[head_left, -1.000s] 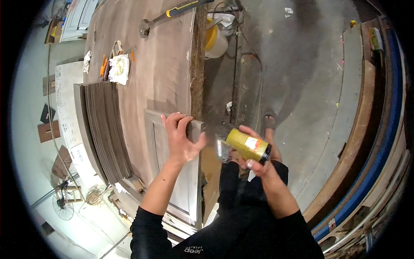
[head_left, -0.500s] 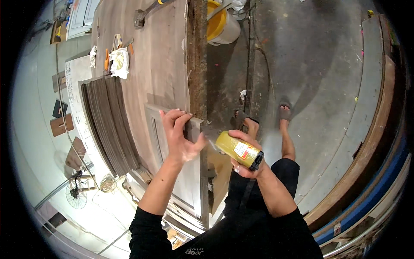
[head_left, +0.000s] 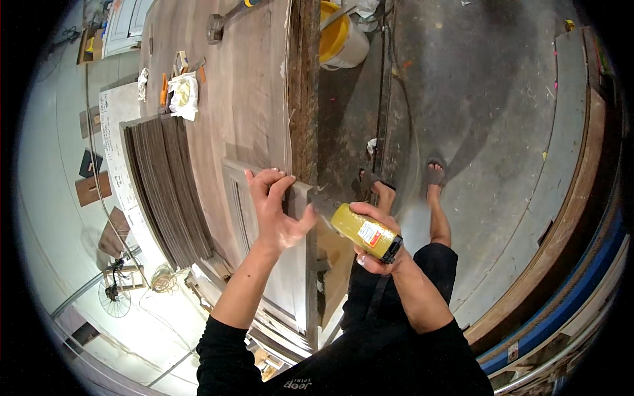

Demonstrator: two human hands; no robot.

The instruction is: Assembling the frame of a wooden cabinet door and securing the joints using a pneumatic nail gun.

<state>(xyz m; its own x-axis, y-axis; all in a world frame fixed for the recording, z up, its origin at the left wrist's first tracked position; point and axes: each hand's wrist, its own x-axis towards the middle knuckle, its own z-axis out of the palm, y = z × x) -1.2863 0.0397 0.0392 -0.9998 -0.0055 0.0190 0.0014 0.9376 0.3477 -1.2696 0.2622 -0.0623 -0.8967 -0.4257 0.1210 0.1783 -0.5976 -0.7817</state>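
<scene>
A grey-brown framed door panel point(head_left: 290, 284) lies on the bench in front of me. My left hand point(head_left: 274, 214) rests at its far corner, fingers spread and bent over the far edge, thumb apart near the right edge. My right hand point(head_left: 380, 264) is wrapped round a yellow handheld power tool point(head_left: 356, 228) with a white label and a black end. The tool's dark, blurred front end is at the panel's right edge, close to my left thumb; whether it touches is unclear.
A stack of grey-brown panels point(head_left: 168, 191) stands to the left. Beyond lie a hammer point(head_left: 215, 30), a white cloth point(head_left: 183, 96) and an orange-handled tool point(head_left: 164, 89). A white and yellow bucket point(head_left: 347, 46) stands beyond the bench's right edge. My sandalled feet are on the concrete floor point(head_left: 489, 132).
The yellow tool and my right hand have shifted very slightly. My left hand stays in the same place on the panel.
</scene>
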